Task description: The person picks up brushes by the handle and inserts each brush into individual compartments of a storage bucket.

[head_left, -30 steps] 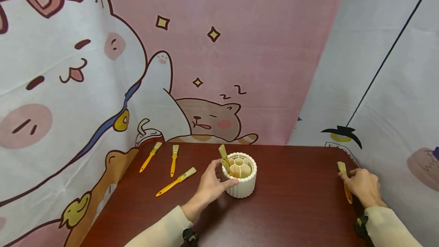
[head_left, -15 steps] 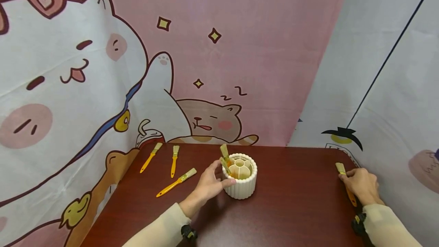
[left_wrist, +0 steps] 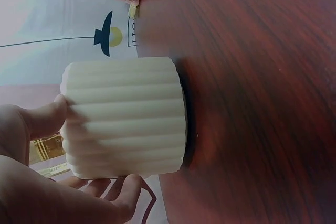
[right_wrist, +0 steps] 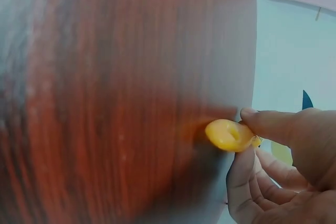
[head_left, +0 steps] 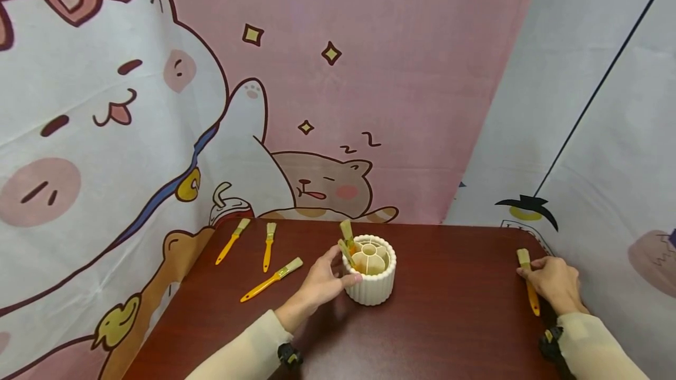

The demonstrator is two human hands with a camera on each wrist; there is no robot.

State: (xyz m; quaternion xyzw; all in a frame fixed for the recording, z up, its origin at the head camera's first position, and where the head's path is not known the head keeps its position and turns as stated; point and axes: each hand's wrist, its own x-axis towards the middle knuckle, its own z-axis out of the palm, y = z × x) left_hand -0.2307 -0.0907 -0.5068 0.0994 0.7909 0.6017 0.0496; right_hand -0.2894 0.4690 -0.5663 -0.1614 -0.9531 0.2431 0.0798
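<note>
My left hand (head_left: 318, 286) grips a cream ribbed brush holder (head_left: 374, 291) in the middle of the table, thumb on its near rim and fingers round its left side. Inside, the holder is split into compartments. Two paintbrushes (head_left: 346, 232) stand in its left part, bristles up. At the table's right edge, my right hand (head_left: 554, 284) pinches another paintbrush (head_left: 532, 298) with a yellow handle, bristles pointing away. In the right wrist view, thumb and finger hold that paintbrush (right_wrist: 224, 135), its handle end toward the camera; whether it touches the table I cannot tell.
Three more yellow-handled paintbrushes lie apart on the left of the dark red table (head_left: 449, 321): one far left (head_left: 232, 243), one beside it (head_left: 268, 246), one nearer (head_left: 271, 280). A cartoon-printed cloth (head_left: 417, 104) hangs behind the table and along its sides.
My right hand has shifted slightly left with its paintbrush, whose handle end swung right and then back left. The left hand and the holder have stayed in place.
</note>
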